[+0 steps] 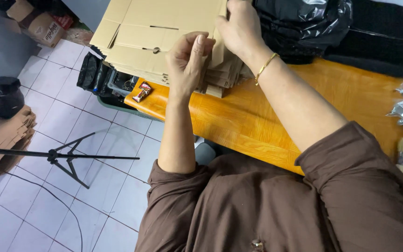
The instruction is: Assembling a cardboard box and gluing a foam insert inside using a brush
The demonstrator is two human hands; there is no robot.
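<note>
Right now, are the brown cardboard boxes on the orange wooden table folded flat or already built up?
Folded flat: the brown cardboard boxes lie as thin sheets in one stack on the orange wooden table.

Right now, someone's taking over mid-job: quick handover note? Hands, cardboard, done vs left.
Left hand: fingers curled, pinching the near edge of the stack of flat cardboard blanks.
Right hand: resting on the stack's upper right corner, gripping the top sheets.
The stack sits at the left end of the orange table, overhanging the edge. A small wrapped candy lies on the table corner just below it.
Done: no folded box is visible; all blanks look flat.
Left: the top blank is still to be lifted free.
</note>
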